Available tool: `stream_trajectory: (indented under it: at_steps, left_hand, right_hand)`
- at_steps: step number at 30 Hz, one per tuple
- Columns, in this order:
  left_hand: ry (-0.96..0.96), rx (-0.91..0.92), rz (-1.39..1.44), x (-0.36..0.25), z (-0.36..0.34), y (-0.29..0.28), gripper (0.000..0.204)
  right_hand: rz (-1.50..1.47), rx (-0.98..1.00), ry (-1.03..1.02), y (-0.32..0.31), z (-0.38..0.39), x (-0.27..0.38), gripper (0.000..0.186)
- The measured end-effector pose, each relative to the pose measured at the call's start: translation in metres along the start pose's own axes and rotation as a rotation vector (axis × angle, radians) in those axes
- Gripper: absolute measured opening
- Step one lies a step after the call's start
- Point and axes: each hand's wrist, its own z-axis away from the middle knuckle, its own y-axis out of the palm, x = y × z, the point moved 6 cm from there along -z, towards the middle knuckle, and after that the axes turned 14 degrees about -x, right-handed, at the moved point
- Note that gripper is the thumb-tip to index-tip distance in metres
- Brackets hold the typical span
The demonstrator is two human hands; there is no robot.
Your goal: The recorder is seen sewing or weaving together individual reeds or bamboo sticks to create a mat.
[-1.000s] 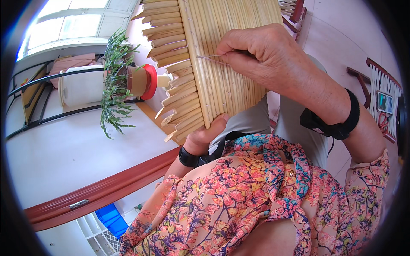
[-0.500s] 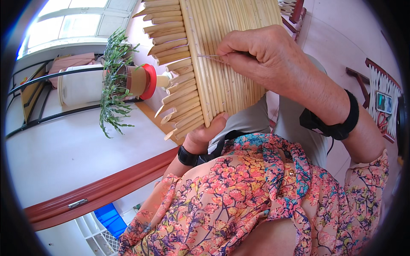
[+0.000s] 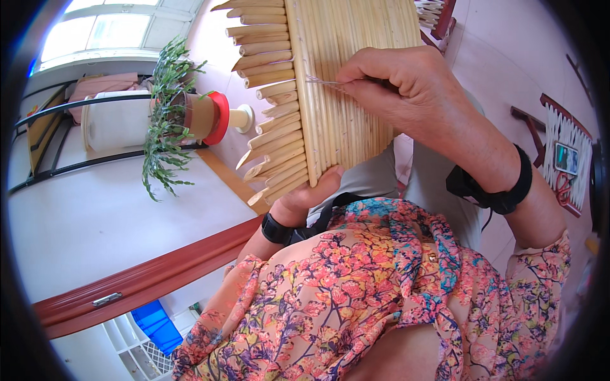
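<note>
A woven panel of pale reed sticks stands in front of me, its cut ends sticking out to the left. My left hand grips its lower edge from below, thumb on the front. My right hand is pinched shut on a thin needle that points left across the sticks near a stitched seam. Both wrists carry black bands. My flowered sleeves fill the lower part of the view.
A potted green plant in a brown pot with a red rim hangs at the left by a black rail. A red-brown ledge runs below. At the right lies a white slatted piece with small items.
My right hand with the needle has shifted slightly along the sticks; the panel and my left hand stay where they were.
</note>
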Motion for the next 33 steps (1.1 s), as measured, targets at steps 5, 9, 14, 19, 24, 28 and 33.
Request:
stream_trajectory:
  at_steps: [5,9,14,19,24,28,33]
  left_hand:
    - [0.143,0.008,-0.026,-0.004,-0.003,0.001,0.029]
    - [0.089,0.028,-0.029,-0.008,-0.004,0.004,0.029]
    - [0.189,0.048,-0.057,-0.015,-0.007,0.008,0.029]
    - [0.214,0.054,-0.069,-0.018,-0.007,0.013,0.028]
    - [0.102,0.053,0.037,-0.023,-0.014,0.016,0.029]
    - [0.199,0.248,0.069,-0.025,-0.014,0.025,0.045]
    - [0.395,0.158,0.275,-0.057,-0.048,0.050,0.080]
  right_hand:
    - [-0.011,0.023,0.080,-0.003,0.002,-0.003,0.010]
    - [0.042,0.036,0.043,-0.007,0.002,0.000,0.010]
    - [0.094,0.049,0.001,-0.007,0.000,0.003,0.010]
    - [0.123,0.054,-0.010,-0.012,0.000,0.000,0.010]
    - [0.141,0.026,0.007,-0.016,-0.001,-0.001,0.008]
    - [0.197,-0.006,0.082,-0.027,-0.003,0.003,0.010]
    - [0.155,0.094,0.217,-0.060,0.016,-0.006,0.010]
